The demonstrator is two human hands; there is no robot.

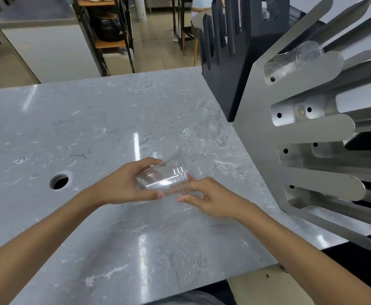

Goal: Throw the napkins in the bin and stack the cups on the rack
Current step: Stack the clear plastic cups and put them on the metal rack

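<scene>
Head view: the left hand (123, 186) and right hand (211, 199) share a grip on a clear cup (162, 178), held sideways above the grey counter (114, 238). Farther off, another clear cup (208, 126) lies beside the metal rack (257, 128).

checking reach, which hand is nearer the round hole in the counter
Left. The left hand is just right of the hole; the right hand is farther right, beyond the clear cup both hold.
</scene>
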